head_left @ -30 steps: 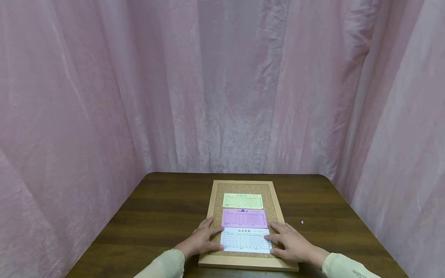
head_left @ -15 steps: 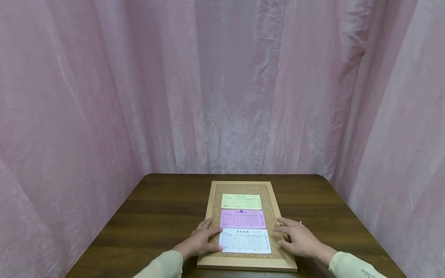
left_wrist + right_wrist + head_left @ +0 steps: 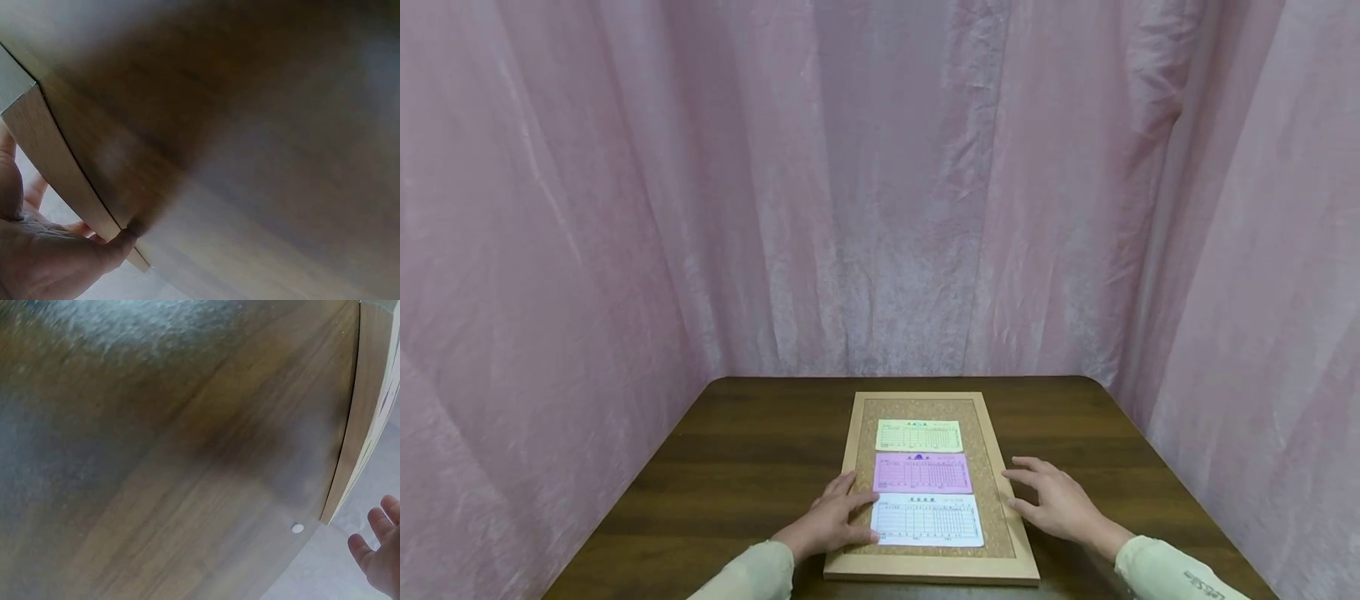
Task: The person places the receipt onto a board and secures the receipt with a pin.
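A cork board (image 3: 996, 500) in a light wooden frame lies on the table. Three printed forms run up it in a column: a white form (image 3: 927, 521) nearest me, a purple form (image 3: 922, 475) in the middle and a pale green form (image 3: 919, 436) beyond. My left hand (image 3: 829, 521) rests over the frame's left side, thumb and forefinger tips at the white form's left edge. In the left wrist view, a fingertip touches the frame's side. My right hand (image 3: 1063, 504) hovers by the frame's right side with its fingers spread, holding nothing.
A small pale round piece (image 3: 297, 529) lies on the table right of the board; my right hand hides it in the head view. The dark wooden table (image 3: 737, 450) reaches back to pink curtains (image 3: 910, 208) that hang behind it and at both sides.
My right hand has lifted off the white form and moved right to the frame's edge, opening its fingers. The left hand and the forms stay where they were.
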Demonstrator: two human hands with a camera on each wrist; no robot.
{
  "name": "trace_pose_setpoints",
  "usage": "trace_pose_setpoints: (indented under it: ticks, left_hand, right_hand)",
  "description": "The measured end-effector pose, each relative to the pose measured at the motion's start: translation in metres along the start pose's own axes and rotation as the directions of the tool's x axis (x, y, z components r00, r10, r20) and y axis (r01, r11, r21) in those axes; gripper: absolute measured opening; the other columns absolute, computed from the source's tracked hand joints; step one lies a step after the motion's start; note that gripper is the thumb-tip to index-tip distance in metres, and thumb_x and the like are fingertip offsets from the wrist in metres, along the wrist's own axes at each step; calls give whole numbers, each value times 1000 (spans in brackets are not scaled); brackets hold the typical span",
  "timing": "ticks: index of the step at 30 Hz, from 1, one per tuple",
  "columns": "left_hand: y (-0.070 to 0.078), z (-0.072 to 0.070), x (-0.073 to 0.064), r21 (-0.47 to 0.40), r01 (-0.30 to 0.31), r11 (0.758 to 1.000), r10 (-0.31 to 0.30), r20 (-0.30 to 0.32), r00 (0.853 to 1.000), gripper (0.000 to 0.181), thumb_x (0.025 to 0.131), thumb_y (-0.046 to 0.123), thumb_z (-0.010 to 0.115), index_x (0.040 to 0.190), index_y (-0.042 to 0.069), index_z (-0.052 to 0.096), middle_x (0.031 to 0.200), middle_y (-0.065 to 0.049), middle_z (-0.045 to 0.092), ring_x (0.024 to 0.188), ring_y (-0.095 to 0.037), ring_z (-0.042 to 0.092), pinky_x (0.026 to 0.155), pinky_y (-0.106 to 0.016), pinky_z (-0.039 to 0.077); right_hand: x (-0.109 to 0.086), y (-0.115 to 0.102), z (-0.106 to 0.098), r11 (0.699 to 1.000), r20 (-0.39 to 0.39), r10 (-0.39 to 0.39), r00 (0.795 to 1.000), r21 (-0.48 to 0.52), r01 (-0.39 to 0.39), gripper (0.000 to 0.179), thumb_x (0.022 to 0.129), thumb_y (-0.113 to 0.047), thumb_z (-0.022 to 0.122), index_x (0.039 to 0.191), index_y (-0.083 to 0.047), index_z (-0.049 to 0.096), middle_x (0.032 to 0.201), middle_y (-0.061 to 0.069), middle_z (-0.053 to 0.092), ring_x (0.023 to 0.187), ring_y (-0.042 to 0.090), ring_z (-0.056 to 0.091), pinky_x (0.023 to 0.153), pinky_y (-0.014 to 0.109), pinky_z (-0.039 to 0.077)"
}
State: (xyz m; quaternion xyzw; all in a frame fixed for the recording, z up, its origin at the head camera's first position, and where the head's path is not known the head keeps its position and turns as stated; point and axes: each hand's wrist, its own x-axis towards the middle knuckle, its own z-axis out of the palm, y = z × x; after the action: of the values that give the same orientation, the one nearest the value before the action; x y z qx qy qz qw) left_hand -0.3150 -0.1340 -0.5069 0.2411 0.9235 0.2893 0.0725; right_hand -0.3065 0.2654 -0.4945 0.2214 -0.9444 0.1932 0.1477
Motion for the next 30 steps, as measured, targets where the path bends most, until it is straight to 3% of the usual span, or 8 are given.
trace_pose_setpoints:
  ticks: [14,21,24,30]
  left_hand:
    - [0,1,-2,-1,2,1000,-2,3,1000,66,83,44,79,138,14,60,157,-29,21,145,-50,12,104,-75,18]
    - [1,0,-3,1,-8,1000,8,-3,1000,66,83,44,79,138,13,60,157,-30,21,144,-51,13,104,-76,18]
    - [1,0,-3,0,-3,1000,3,-1,1000,66,82,44,79,138,14,60,157,-30,21,144,-50,13,104,-75,18]
    - [0,1,-2,2,-1,1000,1,5,1000,66,83,45,78,138,14,59,158,-29,20,145,-50,12,104,-75,18]
  right_hand:
    - [-3,16,3,995,-75,86,993,58,-82,41,88,-24,77,125,-8,68,131,16,59,116,39,57,84,58,51]
    - [-2,24,-1,980,-55,165,985,124,-157,44,90,-26,75,128,-6,66,132,17,58,100,29,61,72,45,52]
    - [-2,27,-3,974,-53,187,981,140,-178,44,91,-27,74,129,-6,65,131,17,58,98,28,62,75,47,51]
    - [-1,29,-4,963,-79,217,973,182,-200,44,92,-28,73,128,-5,66,128,18,60,110,38,61,90,60,47]
